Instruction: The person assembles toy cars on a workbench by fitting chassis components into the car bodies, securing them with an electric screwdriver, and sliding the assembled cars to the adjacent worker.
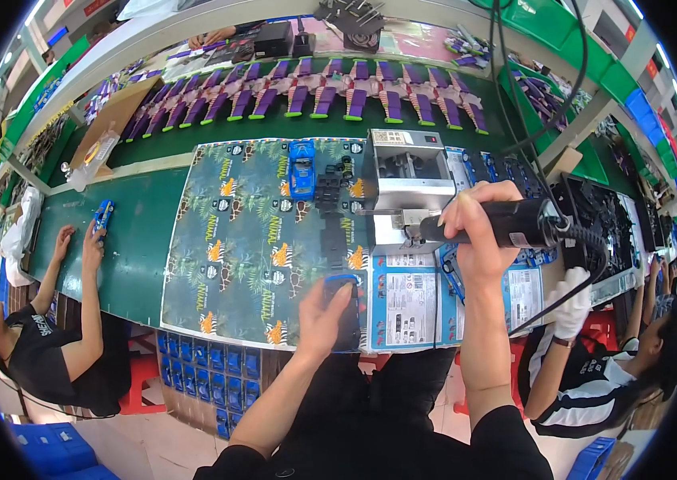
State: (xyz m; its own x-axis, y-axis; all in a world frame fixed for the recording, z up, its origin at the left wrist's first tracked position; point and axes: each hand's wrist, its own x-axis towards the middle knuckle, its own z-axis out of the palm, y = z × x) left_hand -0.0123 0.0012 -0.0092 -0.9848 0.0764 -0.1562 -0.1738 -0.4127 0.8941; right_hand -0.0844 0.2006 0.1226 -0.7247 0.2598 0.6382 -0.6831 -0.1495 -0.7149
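Note:
My left hand (321,318) is closed on a toy car (346,326) at the mat's near edge; a blue rim shows at its far end and its dark side is partly hidden by my fingers. My right hand (478,228) grips a black electric screwdriver (522,224), which lies level with its tip pointing left, at the front of a metal screw feeder (412,164). Beyond my left hand, a blue toy car (302,170) sits on the patterned mat (250,240), with black plastic car parts (330,189) beside it.
Purple doll-like parts (298,100) line the green belt behind. Printed card sheets (409,308) lie right of the mat. A cable (601,260) hangs from the screwdriver. Co-workers sit on both sides; one hand at left holds a blue car (103,214), and a white-gloved hand (570,304) is at right.

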